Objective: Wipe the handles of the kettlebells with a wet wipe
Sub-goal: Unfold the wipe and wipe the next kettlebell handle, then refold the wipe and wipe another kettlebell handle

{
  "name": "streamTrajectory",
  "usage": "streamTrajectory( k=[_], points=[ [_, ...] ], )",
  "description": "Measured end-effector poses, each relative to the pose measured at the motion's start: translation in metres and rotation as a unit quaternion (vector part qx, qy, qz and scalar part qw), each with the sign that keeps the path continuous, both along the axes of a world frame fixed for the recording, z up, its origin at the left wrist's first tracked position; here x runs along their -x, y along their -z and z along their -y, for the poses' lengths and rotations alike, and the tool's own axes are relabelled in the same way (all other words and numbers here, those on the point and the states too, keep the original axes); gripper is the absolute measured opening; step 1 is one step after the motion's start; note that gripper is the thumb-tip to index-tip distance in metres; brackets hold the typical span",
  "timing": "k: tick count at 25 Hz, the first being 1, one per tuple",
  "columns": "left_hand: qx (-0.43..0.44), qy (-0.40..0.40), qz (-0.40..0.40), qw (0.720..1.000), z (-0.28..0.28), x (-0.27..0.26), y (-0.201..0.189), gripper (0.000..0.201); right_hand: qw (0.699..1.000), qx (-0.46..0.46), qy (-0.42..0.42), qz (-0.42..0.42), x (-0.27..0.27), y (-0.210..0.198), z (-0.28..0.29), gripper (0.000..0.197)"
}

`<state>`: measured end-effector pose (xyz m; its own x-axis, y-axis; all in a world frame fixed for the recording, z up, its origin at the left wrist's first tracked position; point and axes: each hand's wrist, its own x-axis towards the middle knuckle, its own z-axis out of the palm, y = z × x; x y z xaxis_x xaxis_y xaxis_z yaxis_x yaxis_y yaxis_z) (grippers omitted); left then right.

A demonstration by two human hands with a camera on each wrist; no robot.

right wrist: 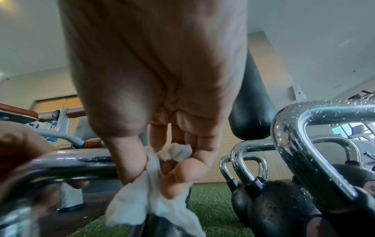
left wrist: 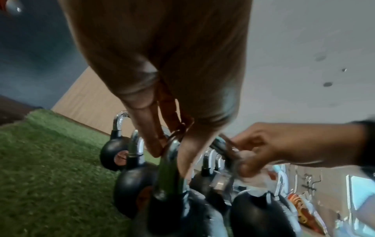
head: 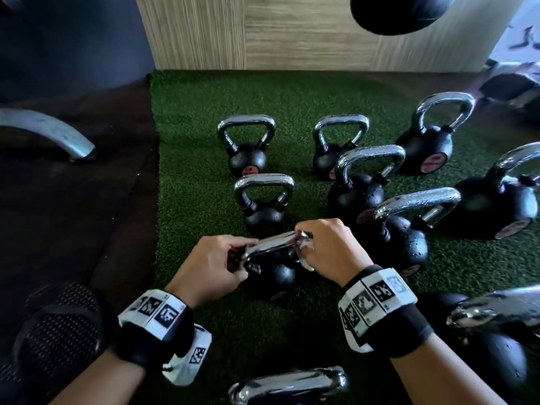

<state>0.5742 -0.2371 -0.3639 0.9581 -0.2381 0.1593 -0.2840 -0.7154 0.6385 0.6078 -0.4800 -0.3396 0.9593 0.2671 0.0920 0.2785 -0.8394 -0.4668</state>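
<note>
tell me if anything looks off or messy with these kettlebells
Nothing is tipped or damaged. The only oddity: water droplets speckle the two kettlebell handles right of the right hand, which wraps a wet wipe round the held handle.

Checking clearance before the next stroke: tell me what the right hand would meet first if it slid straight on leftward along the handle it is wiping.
Probably the left hand. The right hand pinches the wet wipe at the handle's right end, and the left grips the other end, with only bare chrome between them.
</note>
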Motion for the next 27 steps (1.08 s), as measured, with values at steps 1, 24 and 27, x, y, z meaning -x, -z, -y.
streamTrajectory(
  k=[1,24,27],
  points=[
    [0.009,0.005,-0.009,1.0,-0.003,-0.006,-0.002,0.061,1.0,0.001,0.012,-0.006,0.006,0.001,0.001,0.014],
    [0.03,-0.079,-0.218,0.972,-0.054,-0.159,0.048,0.101,0.996,-0.054,-0.051,-0.046,-0.126,-0.083,-0.045,0.014],
    [0.019,-0.057,-0.214,0.975,-0.049,-0.17,0.068,0.106,0.997,-0.019,-0.072,-0.034,-0.152,-0.082,-0.058,0.018]
  ],
)
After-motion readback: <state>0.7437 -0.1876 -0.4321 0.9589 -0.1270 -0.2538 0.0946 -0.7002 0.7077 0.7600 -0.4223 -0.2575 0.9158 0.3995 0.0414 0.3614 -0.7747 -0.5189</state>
